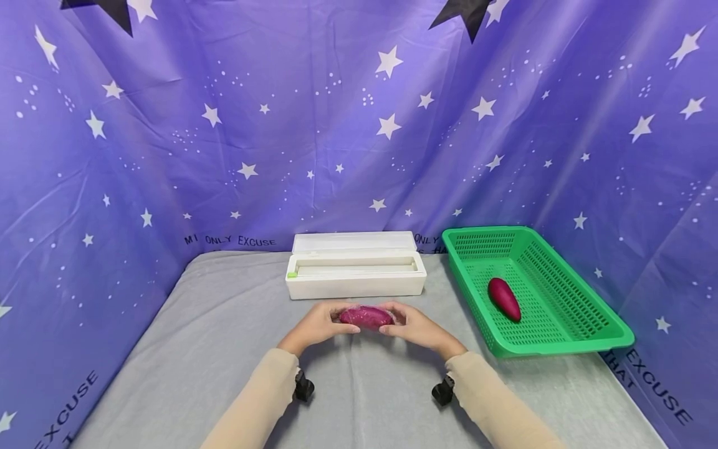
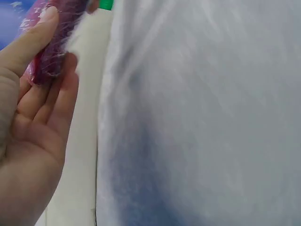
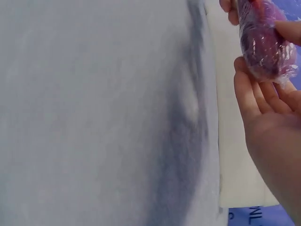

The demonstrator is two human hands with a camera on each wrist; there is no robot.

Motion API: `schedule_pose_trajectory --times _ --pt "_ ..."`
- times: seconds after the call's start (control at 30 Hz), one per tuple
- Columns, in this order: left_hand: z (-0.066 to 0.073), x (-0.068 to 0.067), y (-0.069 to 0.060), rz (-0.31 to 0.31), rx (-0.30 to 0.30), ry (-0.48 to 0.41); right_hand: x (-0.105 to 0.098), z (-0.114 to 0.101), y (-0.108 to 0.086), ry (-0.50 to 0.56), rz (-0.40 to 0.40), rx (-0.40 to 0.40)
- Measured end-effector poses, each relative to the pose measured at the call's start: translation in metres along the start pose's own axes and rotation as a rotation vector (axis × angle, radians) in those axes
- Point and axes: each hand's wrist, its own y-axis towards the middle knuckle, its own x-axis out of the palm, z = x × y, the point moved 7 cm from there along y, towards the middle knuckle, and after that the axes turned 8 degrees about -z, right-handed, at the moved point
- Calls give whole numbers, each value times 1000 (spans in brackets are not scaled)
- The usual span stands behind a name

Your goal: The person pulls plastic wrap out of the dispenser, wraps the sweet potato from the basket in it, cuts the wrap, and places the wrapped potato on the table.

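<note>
A purple-red sweet potato (image 1: 367,317), wrapped in clear cling film, is held level above the table between both hands. My left hand (image 1: 318,324) pinches its left end, the thumb in front and the fingers behind and beneath. At the opposite end my right hand (image 1: 417,325) grips it the same way. The film looks wrinkled and shiny around the sweet potato (image 3: 265,44) in the right wrist view. Just behind the hands stands a white cling film dispenser box (image 1: 356,287), its lid raised. Part of each far-side finger is hidden by the sweet potato.
To the right, a green plastic basket (image 1: 561,348) holds one unwrapped sweet potato (image 1: 504,299). A grey cloth (image 1: 185,374) covers the table. Purple star-patterned curtains (image 1: 336,125) hang behind it and at both sides.
</note>
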Motion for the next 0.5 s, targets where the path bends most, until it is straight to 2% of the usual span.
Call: schedule_pose_trajectory --times 0.13,0.23,0.37,0.43,0.5 --pt "0 2 -1 -50 -51 -146 5 0 1 139 -33 3" --pt "1 2 -3 -70 -91 -218 7 0 3 221 -32 9" --pt "3 1 -5 -84 -115 -236 15 -1 8 439 -87 -3" --pt "2 2 -6 -94 -117 -240 20 -4 10 553 -141 -15" --pt "1 2 -6 -109 -114 -248 23 -6 11 617 -184 -24"
